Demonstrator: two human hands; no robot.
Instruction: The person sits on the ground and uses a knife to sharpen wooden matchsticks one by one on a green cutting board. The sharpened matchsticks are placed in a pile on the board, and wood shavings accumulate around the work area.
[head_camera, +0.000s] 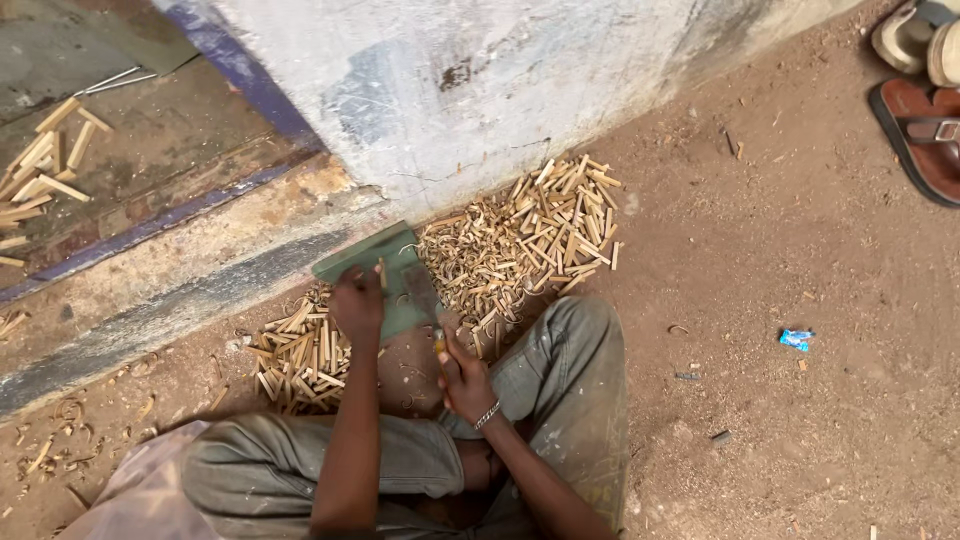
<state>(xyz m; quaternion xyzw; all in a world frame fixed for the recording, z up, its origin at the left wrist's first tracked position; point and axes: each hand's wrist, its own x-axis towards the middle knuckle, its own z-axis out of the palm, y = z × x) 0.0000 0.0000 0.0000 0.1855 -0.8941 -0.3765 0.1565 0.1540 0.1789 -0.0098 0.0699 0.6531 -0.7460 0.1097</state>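
On a dirt floor (800, 250) by a whitewashed wall (480, 80), right hand (465, 380) fingers clamp a blade (422, 292), left hand (358, 300) fingers pinch a stick (381, 272).

Both arms bare to above the elbow; no sleeves in view. Left hand (357, 303) bare, no rings or bands visible. Right hand (464, 380) bare; just behind it, at the wrist, a thin silvery chain bracelet (487, 416). Below and beside the hands, trousers (560, 380) of grey-green cloth, creased, dusty, flecked with pale spots. Left of the left arm, a patch of lighter, faded pinkish-grey fabric (140, 495); which garment it belongs to is unclear.
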